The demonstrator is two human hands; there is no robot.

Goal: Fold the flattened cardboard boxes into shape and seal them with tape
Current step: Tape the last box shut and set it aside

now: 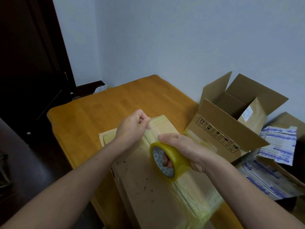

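our left hand point(132, 128) pinches the tape end, stretched away from the roll point(165, 160) gripped in our right hand point(188, 151), along the box point(148, 195) seam.

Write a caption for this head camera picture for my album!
Left hand pinches the tape end, right hand grips the roll, above a cardboard box.

Looks like a room in a home: wooden table point(115, 103) at twelve o'clock, dark door point(33, 63) at ten, pale bare wall point(165, 38) behind.
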